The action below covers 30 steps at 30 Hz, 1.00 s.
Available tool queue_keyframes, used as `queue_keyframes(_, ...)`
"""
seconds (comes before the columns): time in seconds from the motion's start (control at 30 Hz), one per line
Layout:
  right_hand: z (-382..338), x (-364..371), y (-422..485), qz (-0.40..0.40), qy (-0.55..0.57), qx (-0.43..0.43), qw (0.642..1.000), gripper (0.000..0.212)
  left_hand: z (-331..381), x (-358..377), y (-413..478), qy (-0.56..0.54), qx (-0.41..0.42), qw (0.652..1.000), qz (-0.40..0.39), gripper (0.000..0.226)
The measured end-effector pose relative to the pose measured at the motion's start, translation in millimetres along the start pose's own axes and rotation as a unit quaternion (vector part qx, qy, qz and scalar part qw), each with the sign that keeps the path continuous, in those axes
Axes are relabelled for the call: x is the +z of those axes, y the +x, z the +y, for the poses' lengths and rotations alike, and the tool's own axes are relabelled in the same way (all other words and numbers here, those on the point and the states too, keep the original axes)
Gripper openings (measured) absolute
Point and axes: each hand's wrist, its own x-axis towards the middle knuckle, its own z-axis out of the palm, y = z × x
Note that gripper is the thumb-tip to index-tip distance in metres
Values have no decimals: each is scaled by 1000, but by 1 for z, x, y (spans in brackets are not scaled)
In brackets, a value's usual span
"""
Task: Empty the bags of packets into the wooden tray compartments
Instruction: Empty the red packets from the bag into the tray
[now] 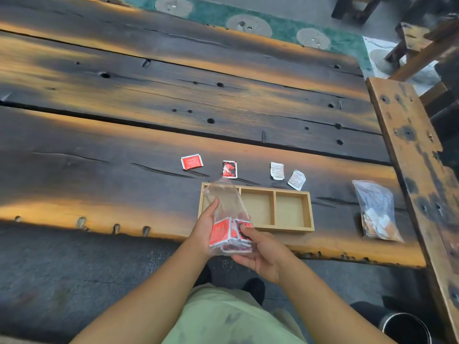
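Note:
A clear plastic bag [227, 204] with several red packets at its bottom stands upright over the near left corner of the wooden tray [274, 207]. My left hand [205, 227] grips the bag's left side. My right hand [260, 252] holds its bottom from the right, thumb on the packets. The tray has three compartments; the middle and right ones hold nothing, the left one is mostly hidden by the bag. A second clear bag [376, 212] of mixed packets lies flat to the tray's right.
Beyond the tray lie loose packets: a red one [191, 161], a red-and-black one [229, 169], and two white ones [277, 171] [296, 180]. A wooden bench [409, 155] borders the dark plank table on the right. A metal cup [407, 328] stands on the floor.

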Motion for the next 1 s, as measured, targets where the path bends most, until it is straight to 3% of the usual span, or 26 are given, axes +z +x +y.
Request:
queue_keyframes(0.4, 3, 7, -4, -13, 5, 7, 1000, 36, 0, -19, 5, -1, -10, 1000, 0, 93)
queue_keyframes(1.0, 0, 4, -8, -32, 13, 3, 999, 36, -6, -2, -5, -60, 85, 994, 20, 58)
